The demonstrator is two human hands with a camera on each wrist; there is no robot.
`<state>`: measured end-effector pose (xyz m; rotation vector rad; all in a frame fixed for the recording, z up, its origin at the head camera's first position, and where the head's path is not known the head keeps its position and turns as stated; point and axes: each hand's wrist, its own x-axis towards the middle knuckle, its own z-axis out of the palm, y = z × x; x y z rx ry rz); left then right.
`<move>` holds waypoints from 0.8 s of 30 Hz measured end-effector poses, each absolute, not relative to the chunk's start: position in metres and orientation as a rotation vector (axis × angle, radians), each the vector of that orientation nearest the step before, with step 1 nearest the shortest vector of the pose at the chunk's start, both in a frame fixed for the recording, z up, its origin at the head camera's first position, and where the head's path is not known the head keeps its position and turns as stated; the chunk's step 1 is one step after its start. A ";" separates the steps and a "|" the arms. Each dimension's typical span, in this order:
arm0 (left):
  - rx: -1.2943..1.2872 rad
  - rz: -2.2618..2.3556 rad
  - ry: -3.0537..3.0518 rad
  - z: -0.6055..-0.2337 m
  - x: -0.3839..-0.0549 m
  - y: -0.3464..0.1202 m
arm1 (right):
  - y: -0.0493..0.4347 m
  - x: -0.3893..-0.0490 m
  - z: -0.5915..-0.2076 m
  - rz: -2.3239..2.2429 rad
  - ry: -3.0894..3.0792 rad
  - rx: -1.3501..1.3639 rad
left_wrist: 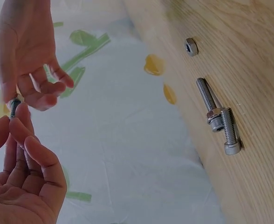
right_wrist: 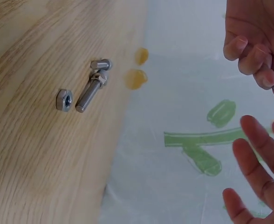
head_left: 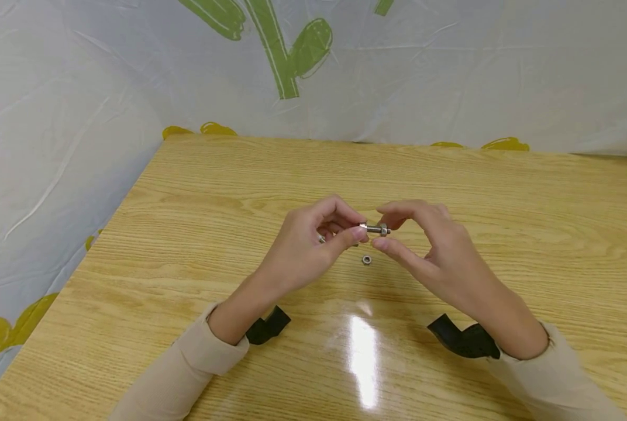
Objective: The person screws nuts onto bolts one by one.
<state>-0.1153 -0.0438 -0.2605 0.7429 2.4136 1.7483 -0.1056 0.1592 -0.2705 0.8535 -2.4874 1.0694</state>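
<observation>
My left hand [head_left: 305,242] pinches a metal bolt [head_left: 374,228] by its head end, between thumb and fingertips, above the table. A hex nut [head_left: 384,230] sits on the bolt near its far tip. Around that tip my right hand [head_left: 442,251] has its thumb and index finger spread apart, close to the nut. On the table below lie a loose nut [left_wrist: 191,47], a bolt with a nut threaded on it [left_wrist: 206,93] and a bare socket-head bolt [left_wrist: 230,133]. My left hand mostly hides these two bolts in the head view.
The wood-grain table [head_left: 213,193] meets a pale sheet [head_left: 398,88] with green and yellow plant shapes at its back and left. Dark straps [head_left: 268,326] show at both wrists. Light glares off the table's front.
</observation>
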 end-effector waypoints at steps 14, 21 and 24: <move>0.722 1.756 2.396 -0.259 -0.116 -0.044 | 0.161 -0.108 -0.270 1.041 -2.354 0.952; 0.780 1.758 2.405 -0.260 -0.114 -0.043 | 0.161 -0.107 -0.271 1.043 -2.429 0.978; 0.794 1.754 2.413 -0.259 -0.114 -0.043 | 0.160 -0.107 -0.272 1.054 -2.430 0.962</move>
